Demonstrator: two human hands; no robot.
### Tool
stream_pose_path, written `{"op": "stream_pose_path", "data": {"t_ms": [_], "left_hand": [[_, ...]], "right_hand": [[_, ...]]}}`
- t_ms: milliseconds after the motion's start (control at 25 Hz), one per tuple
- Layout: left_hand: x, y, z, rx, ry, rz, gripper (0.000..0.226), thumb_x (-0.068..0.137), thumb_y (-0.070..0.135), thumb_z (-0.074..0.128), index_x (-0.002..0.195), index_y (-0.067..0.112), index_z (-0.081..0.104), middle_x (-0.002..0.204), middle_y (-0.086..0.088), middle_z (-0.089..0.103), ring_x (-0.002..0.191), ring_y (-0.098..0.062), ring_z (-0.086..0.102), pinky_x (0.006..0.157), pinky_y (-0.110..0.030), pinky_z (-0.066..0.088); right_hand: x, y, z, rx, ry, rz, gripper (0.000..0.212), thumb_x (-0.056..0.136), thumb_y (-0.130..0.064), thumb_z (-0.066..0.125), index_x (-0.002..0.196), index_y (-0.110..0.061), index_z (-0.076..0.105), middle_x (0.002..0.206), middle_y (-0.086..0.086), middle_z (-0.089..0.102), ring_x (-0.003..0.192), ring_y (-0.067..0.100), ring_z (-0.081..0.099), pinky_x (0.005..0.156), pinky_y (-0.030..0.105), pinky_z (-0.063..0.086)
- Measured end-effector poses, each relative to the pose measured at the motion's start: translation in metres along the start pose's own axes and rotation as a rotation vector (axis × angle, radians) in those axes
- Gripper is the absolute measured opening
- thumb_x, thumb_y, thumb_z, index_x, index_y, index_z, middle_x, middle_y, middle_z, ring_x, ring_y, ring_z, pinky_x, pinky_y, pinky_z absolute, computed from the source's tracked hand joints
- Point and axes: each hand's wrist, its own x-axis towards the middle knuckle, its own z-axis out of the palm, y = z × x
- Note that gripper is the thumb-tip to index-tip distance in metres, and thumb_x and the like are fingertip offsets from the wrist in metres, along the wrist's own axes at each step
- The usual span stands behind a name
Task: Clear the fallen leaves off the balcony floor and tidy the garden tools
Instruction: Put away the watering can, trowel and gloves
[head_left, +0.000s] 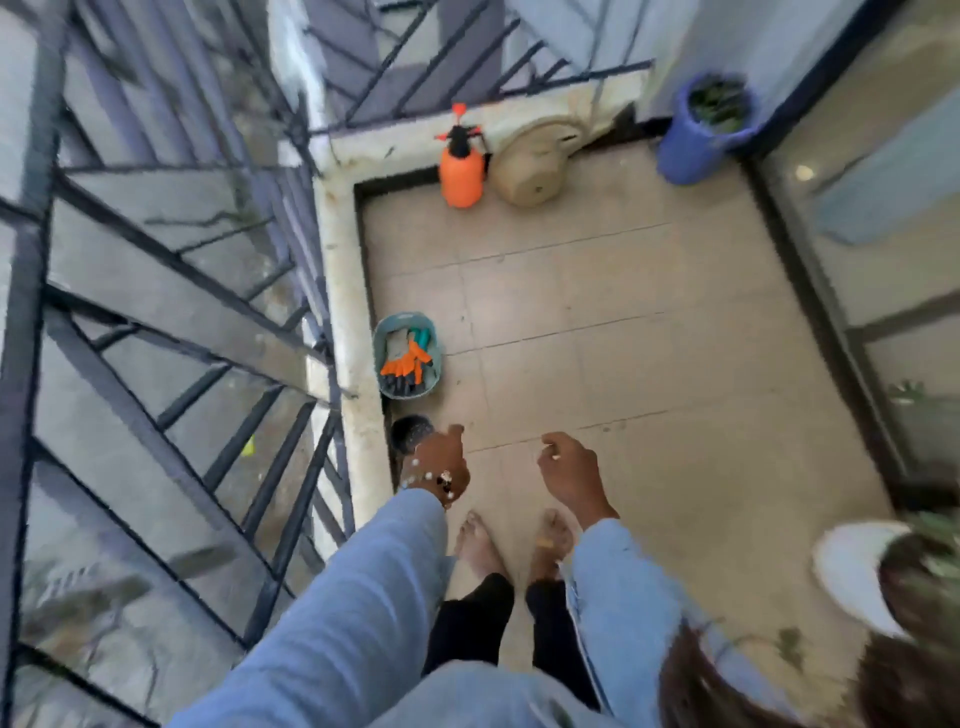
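A teal basket (436, 358) stands on the beige tiled floor (597, 322) by the left parapet, holding orange gloves (408, 362) and garden tools. At the far end, an orange pump sprayer (461, 174) stands beside a beige upturned pot (530, 169). A blue bucket (691, 140) with green leaves inside sits in the far right corner. My left hand (440, 457) hangs over the floor with loosely curled fingers, holding nothing. My right hand (569, 470) hangs the same way, empty. My bare feet stand below them. No leaves show on the tiles.
A small dark round pot (410, 434) sits just past my left hand by the parapet. A black metal railing (171, 322) runs along the left. A glass sliding door (883, 249) lines the right. A white pot (852, 566) with a plant stands at the near right.
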Motion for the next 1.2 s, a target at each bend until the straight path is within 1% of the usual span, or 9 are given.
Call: {"op": "stream_pose_path", "data": {"t_ms": [160,320,560,640,720,800,920,1080,1200], "left_hand": [[-0.057,0.079,0.022,0.389,-0.016,0.255,0.053,0.093,0.014,0.042,0.144,0.021,0.03,0.134,-0.009,0.051,0.123,-0.03,0.049,0.1,-0.043,0.04],[-0.113,0.162,0.077,0.671,-0.029,0.519,0.051,0.095,0.016,0.04,0.145,0.02,0.029,0.135,-0.008,0.05,0.124,-0.03,0.048,0.101,-0.044,0.036],[-0.242,0.277,0.235,0.987,-0.12,0.866,0.052,0.096,0.015,0.042,0.146,0.02,0.028,0.138,-0.009,0.049,0.128,-0.031,0.045,0.103,-0.047,0.035],[-0.273,0.299,0.275,1.04,-0.146,0.947,0.052,0.096,0.014,0.041,0.146,0.02,0.029,0.138,-0.01,0.049,0.127,-0.031,0.046,0.102,-0.048,0.035],[-0.332,0.327,0.349,1.122,-0.197,1.108,0.052,0.096,0.015,0.041,0.146,0.02,0.029,0.138,-0.009,0.049,0.126,-0.031,0.047,0.102,-0.048,0.035],[-0.361,0.342,0.379,1.177,-0.234,1.159,0.052,0.096,0.018,0.042,0.147,0.021,0.028,0.138,-0.009,0.048,0.127,-0.031,0.046,0.102,-0.048,0.036],[-0.423,0.373,0.458,1.32,-0.305,1.325,0.054,0.096,0.022,0.044,0.147,0.021,0.027,0.139,-0.01,0.047,0.127,-0.032,0.046,0.101,-0.049,0.039],[-0.469,0.41,0.532,1.396,-0.37,1.415,0.054,0.096,0.023,0.045,0.147,0.022,0.028,0.14,-0.009,0.046,0.127,-0.032,0.046,0.1,-0.048,0.038],[-0.501,0.447,0.6,1.392,-0.41,1.463,0.051,0.098,0.021,0.043,0.146,0.02,0.029,0.141,-0.01,0.045,0.127,-0.03,0.047,0.1,-0.042,0.04]], "right_hand": [[-0.08,0.08,-0.056,0.102,0.24,0.103,0.032,0.091,-0.009,0.051,0.121,-0.008,0.061,0.119,0.013,0.065,0.112,0.031,0.059,0.091,0.034,0.046],[-0.169,0.186,-0.076,0.238,0.424,0.279,0.033,0.09,-0.013,0.052,0.121,-0.009,0.061,0.121,0.012,0.065,0.115,0.029,0.057,0.094,0.036,0.047],[-0.356,0.377,-0.065,0.419,0.647,0.607,0.036,0.093,-0.02,0.052,0.127,-0.012,0.056,0.127,0.01,0.061,0.12,0.03,0.053,0.097,0.038,0.045],[-0.397,0.412,-0.059,0.472,0.687,0.694,0.036,0.093,-0.021,0.052,0.127,-0.013,0.055,0.128,0.01,0.06,0.121,0.029,0.052,0.097,0.037,0.044],[-0.465,0.468,-0.044,0.583,0.775,0.821,0.035,0.093,-0.022,0.052,0.127,-0.012,0.056,0.129,0.011,0.06,0.121,0.03,0.052,0.098,0.038,0.044],[-0.492,0.489,-0.036,0.664,0.813,0.87,0.034,0.094,-0.022,0.052,0.126,-0.012,0.057,0.128,0.011,0.06,0.121,0.03,0.053,0.099,0.039,0.044],[-0.555,0.542,-0.012,0.828,0.946,1.019,0.032,0.093,-0.022,0.053,0.123,-0.011,0.059,0.125,0.011,0.062,0.119,0.03,0.054,0.099,0.04,0.045],[-0.594,0.59,-0.001,0.997,1.047,1.127,0.028,0.091,-0.022,0.055,0.117,-0.012,0.062,0.121,0.008,0.065,0.114,0.027,0.058,0.096,0.035,0.046],[-0.62,0.643,-0.005,1.081,1.109,1.186,0.028,0.091,-0.02,0.056,0.117,-0.011,0.062,0.119,0.007,0.066,0.113,0.027,0.059,0.095,0.032,0.045]]}}
